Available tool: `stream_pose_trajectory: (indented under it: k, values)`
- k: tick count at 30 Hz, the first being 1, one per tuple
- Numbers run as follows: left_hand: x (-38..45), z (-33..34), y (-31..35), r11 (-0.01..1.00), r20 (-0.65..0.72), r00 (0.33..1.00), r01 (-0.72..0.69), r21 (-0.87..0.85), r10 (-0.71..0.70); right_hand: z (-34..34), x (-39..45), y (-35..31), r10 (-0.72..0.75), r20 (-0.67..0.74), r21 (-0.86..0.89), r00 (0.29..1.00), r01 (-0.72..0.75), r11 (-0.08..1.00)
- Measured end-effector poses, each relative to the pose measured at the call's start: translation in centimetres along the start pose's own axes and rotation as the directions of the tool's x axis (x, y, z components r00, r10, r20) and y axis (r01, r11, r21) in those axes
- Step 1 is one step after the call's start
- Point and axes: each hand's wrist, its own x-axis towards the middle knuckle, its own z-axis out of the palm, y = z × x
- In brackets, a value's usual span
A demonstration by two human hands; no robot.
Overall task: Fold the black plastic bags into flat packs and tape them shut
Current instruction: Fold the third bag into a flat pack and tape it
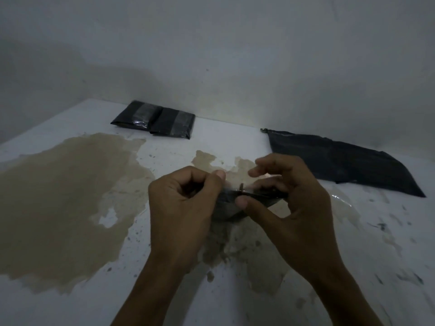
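A small folded black pack [229,207] is held just above the desk [235,142], low of centre in the head view, between both hands. The left hand [186,205] is curled round the pack's left end, thumb pressed on top near 12 o'clock of that hand. The right hand [292,198] pinches the right end between thumb and fingers, with the upper fingers lifted and loosely spread. A strip of clear tape [339,198] appears to run from the pack toward 3 o'clock and to trail onto the desk beside the right wrist; where it starts on the pack cannot be told in the dim light.

The pack's long axis lies roughly from 9 to 3 o'clock, across the body, so each hand covers one end and the middle seam is left bare between the thumbs. The taping step is judged to be in hand: the tape would be drawn along or round that axis, and the right hand, nearer the loose strip, seems better placed to press it down while the left keeps the folds tight.

Two taped packs [153,122] lie side by side at 11 o'clock by the wall. An unfolded bag [341,161] lies flat at 2 o'clock, well apart from the hands.
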Motion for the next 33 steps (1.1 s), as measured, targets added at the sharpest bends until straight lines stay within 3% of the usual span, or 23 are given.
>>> stream_pose_trajectory:
  k: [4, 9, 16, 19, 20, 22, 24, 26, 29, 33]
  values:
    - [-0.1, 0.0, -0.1, 1.0, -0.028, 1.0, 0.01, 0.022, -0.009, 0.0, -0.2, 0.2, -0.145, 0.036, -0.148, 0.989, 0.149, 0.978]
    - [-0.4, -0.2, 0.1, 0.998, -0.036, 0.999, -0.013, 0.067, 0.015, 0.1, -0.1, 0.4, -0.141, 0.087, -0.207, 0.986, 0.156, 0.966]
    - [-0.2, -0.8, -0.2, 0.989, -0.094, 0.994, 0.063, 0.134, -0.051, 0.1, 0.0, -0.1, -0.131, 0.124, -0.184, 0.984, 0.152, 0.971]
    - [0.1, -1.3, 0.2, 0.982, -0.116, 0.993, 0.018, 0.186, 0.003, 0.0, 0.1, -0.2, -0.11, 0.12, -0.165, 0.987, 0.129, 0.978]
    - [0.2, -1.7, 0.5, 0.981, -0.075, 0.996, -0.037, 0.19, 0.052, 0.0, 0.1, -0.2, -0.107, 0.117, -0.162, 0.987, 0.126, 0.979]
    - [0.4, -2.4, 1.3, 0.94, 0.133, 0.976, -0.205, 0.273, 0.175, 0.0, 0.1, -0.3, -0.105, 0.109, -0.135, 0.989, 0.119, 0.984]
    - [0.7, -3.1, 1.4, 0.816, 0.409, 0.871, -0.435, 0.381, 0.273, 0.0, 0.2, -0.4, -0.106, 0.107, -0.095, 0.989, 0.117, 0.989]
    - [1.1, -3.3, 1.3, 0.701, 0.547, 0.783, -0.567, 0.433, 0.296, 0.1, 0.3, -0.5, -0.11, 0.112, -0.099, 0.988, 0.121, 0.988]
    - [1.5, -3.1, 1.2, 0.624, 0.564, 0.751, -0.632, 0.46, 0.344, 0.2, 0.3, -0.6, -0.111, 0.115, -0.117, 0.987, 0.124, 0.985]
    - [1.8, -3.1, 1.4, 0.656, 0.551, 0.756, -0.62, 0.43, 0.353, 0.2, 0.4, -0.5, -0.106, 0.092, -0.115, 0.99, 0.117, 0.986]
